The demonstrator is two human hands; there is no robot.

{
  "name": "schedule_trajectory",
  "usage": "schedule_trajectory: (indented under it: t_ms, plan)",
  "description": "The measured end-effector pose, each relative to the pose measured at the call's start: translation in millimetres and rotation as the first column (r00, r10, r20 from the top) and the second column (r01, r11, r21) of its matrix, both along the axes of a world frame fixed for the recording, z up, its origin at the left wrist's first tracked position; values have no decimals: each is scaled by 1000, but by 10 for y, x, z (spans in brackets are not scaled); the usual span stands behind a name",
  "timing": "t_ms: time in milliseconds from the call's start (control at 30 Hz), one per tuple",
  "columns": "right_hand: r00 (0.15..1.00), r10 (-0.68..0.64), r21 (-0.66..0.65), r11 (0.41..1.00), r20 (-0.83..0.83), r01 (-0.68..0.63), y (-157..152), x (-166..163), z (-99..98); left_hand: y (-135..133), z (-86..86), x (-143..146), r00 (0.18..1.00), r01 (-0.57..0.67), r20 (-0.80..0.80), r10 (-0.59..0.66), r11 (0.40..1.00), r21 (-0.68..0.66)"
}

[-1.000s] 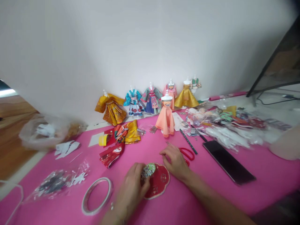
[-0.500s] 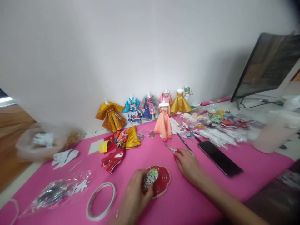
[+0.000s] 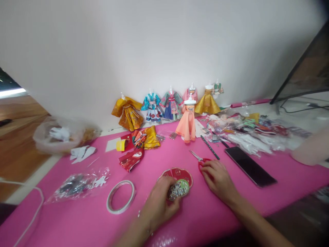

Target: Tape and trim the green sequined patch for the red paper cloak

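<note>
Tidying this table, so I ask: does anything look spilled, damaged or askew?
Nothing looks plainly spilled or damaged. The displayed peach doll dress stands forward of the other displayed doll dresses, out of their row, and the plastic packets on the right lie in an overlapping, untidy heap.

Soft, middling light; the wall (image 3: 154,44) dims toward the right, a strip (image 3: 12,92) glares at left, outer edges blur.

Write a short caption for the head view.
Left hand holds a small round piece, right hand at red-handled scissors.
</note>
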State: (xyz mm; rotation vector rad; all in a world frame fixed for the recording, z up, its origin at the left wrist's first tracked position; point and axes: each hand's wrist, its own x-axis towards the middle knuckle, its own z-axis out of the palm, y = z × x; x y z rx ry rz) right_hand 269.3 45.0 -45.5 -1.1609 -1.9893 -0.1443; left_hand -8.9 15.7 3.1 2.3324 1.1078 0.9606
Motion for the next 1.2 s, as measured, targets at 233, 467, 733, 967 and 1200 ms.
schedule_trajectory:
  t_ms: [233, 467, 733, 967, 1200]
  plan:
    - [959, 280, -159, 946, -42, -284, -337, -309, 243, -81, 54, 15, 991, 126, 42, -128, 991, 50]
    - [931, 297, -227, 912, -211, -342, -525, -472, 224, -122, 48, 35, 960, 277, 17, -278, 960, 43]
    - [930, 314, -238, 904, -191, -354, -673, -408, 248, -218, 164, 92, 917, 338, -201, -345, 938, -70]
    - [896, 370, -253, 868, -246, -427, -635, -444, 239, -198, 237, 105, 908, 320, -233, -349, 935, -150]
    - [877, 386, -290, 838, -287, -463, -648, -413, 239, -197, 199, 170, 940, 220, -180, -290, 918, -330]
